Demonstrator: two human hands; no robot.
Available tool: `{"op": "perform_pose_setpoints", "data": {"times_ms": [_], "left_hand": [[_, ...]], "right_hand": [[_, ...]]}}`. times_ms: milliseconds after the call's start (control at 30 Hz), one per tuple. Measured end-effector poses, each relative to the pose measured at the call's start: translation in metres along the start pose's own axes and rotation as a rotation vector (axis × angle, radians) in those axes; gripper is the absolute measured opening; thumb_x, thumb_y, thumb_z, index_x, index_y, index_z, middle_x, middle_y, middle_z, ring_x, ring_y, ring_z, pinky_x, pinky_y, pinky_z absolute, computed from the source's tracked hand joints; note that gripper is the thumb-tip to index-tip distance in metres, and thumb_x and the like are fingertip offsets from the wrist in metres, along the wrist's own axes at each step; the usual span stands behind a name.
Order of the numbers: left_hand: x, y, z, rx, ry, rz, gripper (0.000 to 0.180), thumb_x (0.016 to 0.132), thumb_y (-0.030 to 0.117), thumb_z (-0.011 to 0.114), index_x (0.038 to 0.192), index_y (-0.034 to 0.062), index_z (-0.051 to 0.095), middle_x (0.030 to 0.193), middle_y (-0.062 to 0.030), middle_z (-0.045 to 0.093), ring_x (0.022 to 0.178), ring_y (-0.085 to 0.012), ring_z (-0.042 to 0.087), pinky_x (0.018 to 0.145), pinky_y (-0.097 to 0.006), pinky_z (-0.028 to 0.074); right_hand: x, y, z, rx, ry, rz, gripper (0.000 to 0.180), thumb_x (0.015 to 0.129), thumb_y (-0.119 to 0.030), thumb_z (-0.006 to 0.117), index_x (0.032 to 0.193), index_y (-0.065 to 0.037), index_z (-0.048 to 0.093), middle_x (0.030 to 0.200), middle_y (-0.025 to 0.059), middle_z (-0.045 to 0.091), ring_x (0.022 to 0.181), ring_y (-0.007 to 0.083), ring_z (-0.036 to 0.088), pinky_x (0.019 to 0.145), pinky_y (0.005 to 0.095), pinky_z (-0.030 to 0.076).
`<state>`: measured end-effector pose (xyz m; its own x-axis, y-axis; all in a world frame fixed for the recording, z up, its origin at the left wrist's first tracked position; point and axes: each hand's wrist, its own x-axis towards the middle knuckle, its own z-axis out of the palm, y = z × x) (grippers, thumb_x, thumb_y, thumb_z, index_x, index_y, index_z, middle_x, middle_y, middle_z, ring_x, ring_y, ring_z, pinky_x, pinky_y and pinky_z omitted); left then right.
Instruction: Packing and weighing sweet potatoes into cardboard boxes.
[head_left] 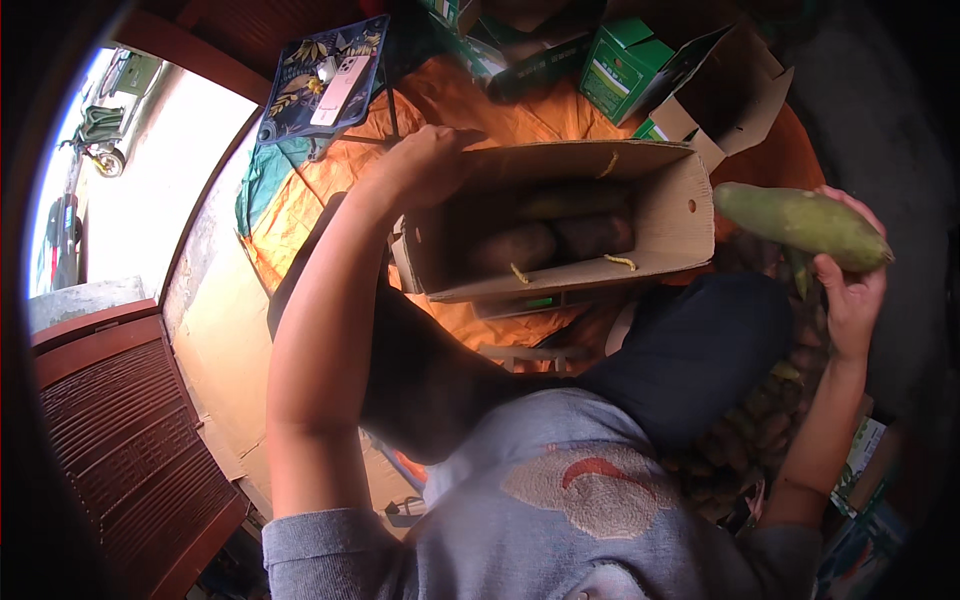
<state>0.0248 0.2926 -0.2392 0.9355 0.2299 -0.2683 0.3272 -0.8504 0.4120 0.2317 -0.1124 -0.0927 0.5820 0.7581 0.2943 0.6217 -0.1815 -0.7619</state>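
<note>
Grasping a green gourd between thumb and curled fingers of the right hand, just beyond the right end of an open cardboard box; holding the left hand out at the box's far left corner (too shadowed to tell whether clenched).

Clock is from box centre. Box sits open, dark rounded produce inside, shaded. Right hand at 3 o'clock grips green gourd; can't tell if gourd touches box. Left hand at box's 10 o'clock corner, fingertips hidden. Phone farther out at 10. Green carton at 1.
</note>
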Motion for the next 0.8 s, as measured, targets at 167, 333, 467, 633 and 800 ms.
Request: {"op": "perform_pose_setpoints", "data": {"times_ms": [167, 333, 467, 633, 800], "left_hand": [[-0.004, 0.007, -0.004, 0.026, -0.081, 0.031, 0.038, 0.100, 0.025, 0.055, 0.131, 0.0048, 0.060, 0.118, -0.0195, 0.068, 0.111, -0.0386, 0.064, 0.098, -0.045, 0.051], [0.001, 0.014, -0.014, 0.000, -0.085, 0.067, 0.037, 0.100, 0.025, 0.053, 0.130, 0.0053, 0.060, 0.117, -0.0182, 0.069, 0.108, -0.0382, 0.066, 0.094, -0.045, 0.052], [-0.004, 0.016, -0.018, 0.009, -0.086, 0.029, 0.035, 0.100, 0.023, 0.051, 0.129, 0.0055, 0.061, 0.113, -0.0187, 0.070, 0.104, -0.0384, 0.067, 0.091, -0.046, 0.053], [-0.006, 0.004, -0.005, 0.052, -0.078, -0.008, 0.039, 0.098, 0.020, 0.050, 0.134, 0.0078, 0.056, 0.113, -0.0201, 0.069, 0.102, -0.0395, 0.068, 0.087, -0.048, 0.054], [-0.013, 0.007, 0.016, 0.168, 0.170, -0.037, 0.042, 0.099, 0.026, 0.050, 0.139, 0.0129, 0.056, 0.139, -0.0174, 0.056, 0.123, -0.0346, 0.058, 0.104, -0.054, 0.043]], "right_hand": [[0.059, -0.012, 0.113, -0.235, -0.624, 0.081, 0.053, 0.081, -0.013, 0.077, 0.126, -0.004, 0.053, 0.125, 0.0139, 0.063, 0.118, 0.0309, 0.061, 0.095, 0.0406, 0.050], [0.060, 0.033, 0.203, -0.628, -0.902, -0.066, 0.064, 0.083, -0.015, 0.075, 0.141, -0.008, 0.048, 0.134, 0.0133, 0.058, 0.124, 0.0328, 0.055, 0.102, 0.0432, 0.047], [0.066, 0.020, 0.189, -0.273, -0.544, -0.115, 0.061, 0.086, -0.011, 0.071, 0.142, -0.007, 0.050, 0.139, 0.0139, 0.056, 0.127, 0.0310, 0.055, 0.106, 0.0400, 0.045], [0.038, 0.009, 0.108, -0.200, -0.188, -0.023, 0.047, 0.091, -0.004, 0.065, 0.137, -0.003, 0.056, 0.132, 0.0134, 0.062, 0.118, 0.0241, 0.063, 0.102, 0.0336, 0.047], [-0.041, 0.082, -0.019, -0.198, 0.320, 0.185, 0.035, 0.103, -0.009, 0.054, 0.137, 0.001, 0.055, 0.134, 0.0137, 0.061, 0.119, 0.0198, 0.061, 0.102, 0.0328, 0.046]]}}
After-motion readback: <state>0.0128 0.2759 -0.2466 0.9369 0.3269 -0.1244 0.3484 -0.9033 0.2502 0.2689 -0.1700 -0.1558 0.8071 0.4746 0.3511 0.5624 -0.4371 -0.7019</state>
